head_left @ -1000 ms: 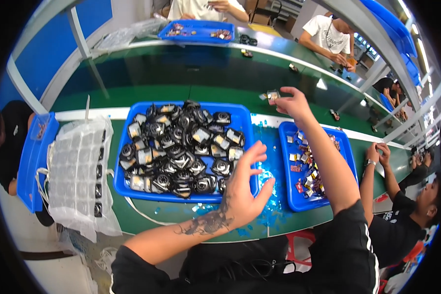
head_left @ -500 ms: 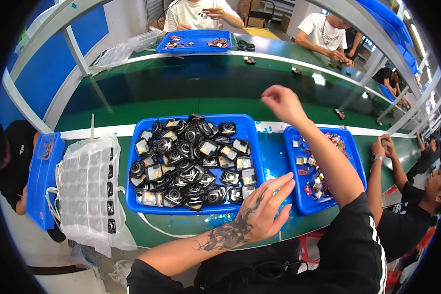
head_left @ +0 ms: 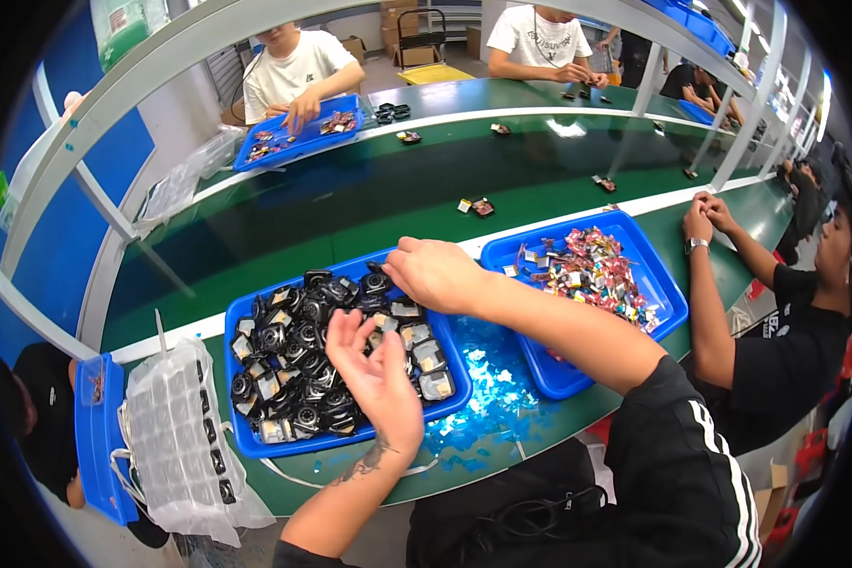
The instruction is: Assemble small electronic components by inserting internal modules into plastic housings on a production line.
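My left hand [head_left: 377,374] lies palm up and open over the near half of the blue tray [head_left: 239,333], fingers spread, nothing in it that I can see. My right hand [head_left: 433,274] hovers over the tray's far right corner with fingers curled down; whether they have closed on one of the small black parts [head_left: 298,379] I cannot tell. To do this well, I judge I should pinch a single part by its edges and drop it squarely into the waiting palm, keeping that palm level and low over the tray. Right of the tray, blue film scraps [head_left: 478,393] litter the green counter [head_left: 577,402]; beyond them sits a second blue tray [head_left: 667,303] of mixed pieces.

A second ago my right hand reached out beyond the tray's far edge, and my left rested at its near right corner.
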Demonstrator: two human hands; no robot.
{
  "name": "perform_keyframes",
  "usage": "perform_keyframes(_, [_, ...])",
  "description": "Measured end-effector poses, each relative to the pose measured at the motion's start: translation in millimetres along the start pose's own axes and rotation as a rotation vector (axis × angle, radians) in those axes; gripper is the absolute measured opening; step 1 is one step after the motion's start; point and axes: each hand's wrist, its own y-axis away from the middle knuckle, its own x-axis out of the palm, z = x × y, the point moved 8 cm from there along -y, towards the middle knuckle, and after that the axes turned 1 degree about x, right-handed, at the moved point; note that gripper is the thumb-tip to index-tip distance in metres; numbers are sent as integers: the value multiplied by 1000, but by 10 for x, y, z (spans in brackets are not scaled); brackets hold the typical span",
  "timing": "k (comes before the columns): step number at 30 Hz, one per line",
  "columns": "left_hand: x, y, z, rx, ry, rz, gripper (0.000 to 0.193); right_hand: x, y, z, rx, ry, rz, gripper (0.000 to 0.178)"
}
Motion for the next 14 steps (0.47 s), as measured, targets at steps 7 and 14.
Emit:
perform_keyframes(7, [67,-59,268,-309,205,159,27,-238,596,289,284,-742,226,29])
perform_keyframes(14, [224,4,367,-525,338,273,26,-1056,889,-1448,535,13,-38,10])
